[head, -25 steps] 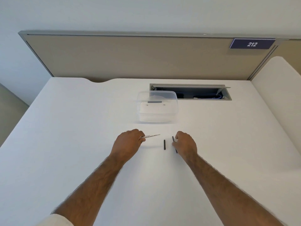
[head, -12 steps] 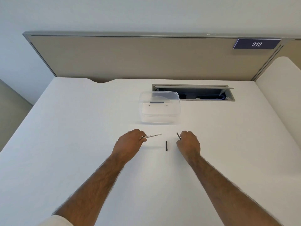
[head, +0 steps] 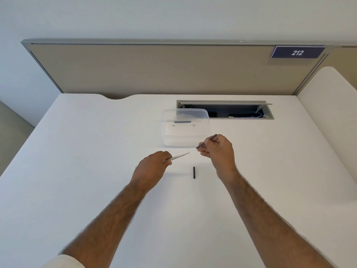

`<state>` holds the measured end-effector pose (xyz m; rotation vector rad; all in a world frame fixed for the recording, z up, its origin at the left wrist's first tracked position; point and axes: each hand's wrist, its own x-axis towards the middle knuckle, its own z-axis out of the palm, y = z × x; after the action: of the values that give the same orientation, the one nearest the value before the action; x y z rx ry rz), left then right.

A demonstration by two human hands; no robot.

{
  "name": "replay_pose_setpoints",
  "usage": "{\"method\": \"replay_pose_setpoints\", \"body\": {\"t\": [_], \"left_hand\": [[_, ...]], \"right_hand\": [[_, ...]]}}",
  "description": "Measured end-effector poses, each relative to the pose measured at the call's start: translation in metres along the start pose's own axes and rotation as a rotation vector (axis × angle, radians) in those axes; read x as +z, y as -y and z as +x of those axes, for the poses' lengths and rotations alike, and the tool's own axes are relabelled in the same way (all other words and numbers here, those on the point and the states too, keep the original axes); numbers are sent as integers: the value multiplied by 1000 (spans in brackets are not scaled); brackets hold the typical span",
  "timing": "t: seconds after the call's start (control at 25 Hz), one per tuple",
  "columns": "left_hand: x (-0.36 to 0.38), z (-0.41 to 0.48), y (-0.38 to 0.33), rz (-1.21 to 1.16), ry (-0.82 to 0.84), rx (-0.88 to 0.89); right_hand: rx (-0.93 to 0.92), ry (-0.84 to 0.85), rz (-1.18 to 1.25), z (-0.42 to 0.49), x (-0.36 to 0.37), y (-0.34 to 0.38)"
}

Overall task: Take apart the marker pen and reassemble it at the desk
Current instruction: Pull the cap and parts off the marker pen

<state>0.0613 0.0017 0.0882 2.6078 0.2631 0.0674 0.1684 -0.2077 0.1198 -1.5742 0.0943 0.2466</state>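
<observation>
A: Head view, biggest first: what is there?

B: A white, smooth, matte desk (head: 77, 171) with a curved notch in its far edge. Behind it stands a beige panel (head: 154, 70) in a grey metal frame, flat and cloth-like. A dark blue sign (head: 297, 52) on the panel reads "212" in white slanted digits.

A: And on the desk?

B: A long rectangular cable slot (head: 231, 111), grey-rimmed, with its flap raised and blue cables inside. Just in front of its left end sits a clear plastic box (head: 185, 128) with rounded corners and a lid on top; a short dark bar shows through it.

A: The hands?

B: The left hand (head: 152, 169) is closed around a thin white tube (head: 178, 156), which pokes out up and to the right. The tube carries small dark print, too fine to read. The right hand (head: 218, 149) is raised just in front of the box and pinches a slim dark rod (head: 207, 141) between thumb and fingers, tilted.

A: Anything loose?

B: A short black cap (head: 194, 172), cylindrical, lies on the desk between the two hands, touching neither, pointing away from the person.
</observation>
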Motion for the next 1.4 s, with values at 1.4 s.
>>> {"method": "replay_pose_setpoints", "body": {"t": [1.4], "left_hand": [[-9,9,-21,-198,-57,27]], "right_hand": [[-58,286,151,-15,21,6]]}}
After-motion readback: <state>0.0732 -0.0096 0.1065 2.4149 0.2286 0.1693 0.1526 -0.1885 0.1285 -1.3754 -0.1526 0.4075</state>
